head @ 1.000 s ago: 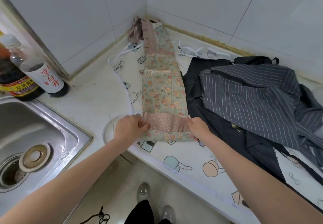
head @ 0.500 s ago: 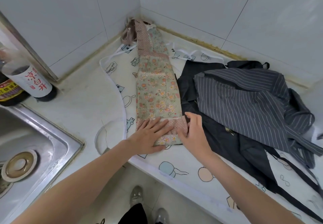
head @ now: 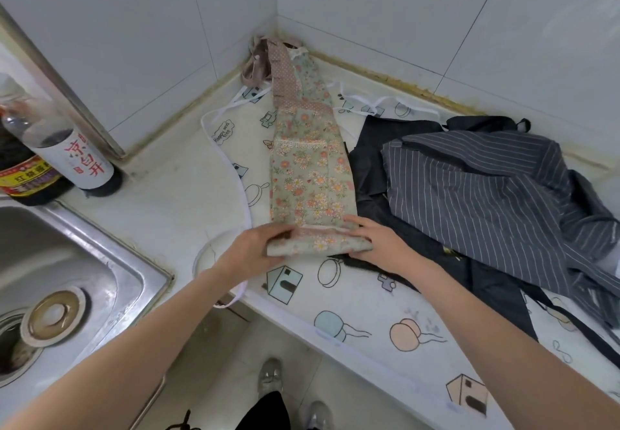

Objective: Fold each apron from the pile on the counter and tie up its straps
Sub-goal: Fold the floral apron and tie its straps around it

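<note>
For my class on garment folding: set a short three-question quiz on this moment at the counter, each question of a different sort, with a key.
1. True or false: both hands hold the near end of the floral apron.
2. Which garment lies on top of the pile to the right?
A. striped apron
B. white towel
C. red shirt
3. Fill in: the two bottles stand beside the ____.

Key
1. True: the left hand and right hand each have a grip on the rolled-up near end.
2. A, the striped apron, over a black one.
3. sink.
</note>
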`<state>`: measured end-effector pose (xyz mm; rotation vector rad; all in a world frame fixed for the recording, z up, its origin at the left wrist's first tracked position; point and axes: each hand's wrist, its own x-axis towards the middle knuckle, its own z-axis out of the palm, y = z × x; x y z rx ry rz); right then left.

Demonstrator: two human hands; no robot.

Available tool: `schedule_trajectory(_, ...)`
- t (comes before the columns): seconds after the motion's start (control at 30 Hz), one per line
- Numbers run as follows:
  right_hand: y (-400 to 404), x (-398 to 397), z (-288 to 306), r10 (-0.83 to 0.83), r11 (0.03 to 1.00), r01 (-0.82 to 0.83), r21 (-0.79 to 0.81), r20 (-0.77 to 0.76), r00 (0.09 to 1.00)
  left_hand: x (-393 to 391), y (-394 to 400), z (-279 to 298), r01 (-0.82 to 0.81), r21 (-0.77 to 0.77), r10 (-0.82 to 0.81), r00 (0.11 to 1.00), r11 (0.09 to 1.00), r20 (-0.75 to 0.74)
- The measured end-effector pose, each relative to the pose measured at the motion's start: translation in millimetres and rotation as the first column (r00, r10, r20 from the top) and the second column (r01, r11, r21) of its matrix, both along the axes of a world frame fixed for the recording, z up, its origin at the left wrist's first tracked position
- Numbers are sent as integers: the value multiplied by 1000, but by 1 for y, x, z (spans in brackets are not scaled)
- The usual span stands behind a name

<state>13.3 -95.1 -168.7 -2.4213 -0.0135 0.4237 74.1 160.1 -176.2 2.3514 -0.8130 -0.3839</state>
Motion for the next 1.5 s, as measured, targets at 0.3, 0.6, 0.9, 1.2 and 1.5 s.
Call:
schedule_trajectory(0.3, 21, 6, 25, -325, 929, 311, 202, 36, 945, 18, 14, 30, -450, -146, 323, 798, 881, -509)
schedule_trajectory(0.6, 50, -2, -9, -426, 894, 411, -179, -50, 903, -18, 6, 29, -571, 96, 517, 643, 815, -565)
schedule_trajectory(0.9, 56, 15, -11, -430, 877, 367, -309, -164, 888, -15, -13, 12, 143, 301, -241, 917, 943, 317)
schedule_trajectory(1.2, 43, -21, -4, 276, 859, -136, -493, 222, 935, -8, -21, -20, 228, 520, -370, 910, 823, 187)
schedule_trajectory(1.5, 42, -17, -1, 101, 969, -110, -222, -52, 994, 16, 5, -3, 214, 212, -211, 977, 954, -35)
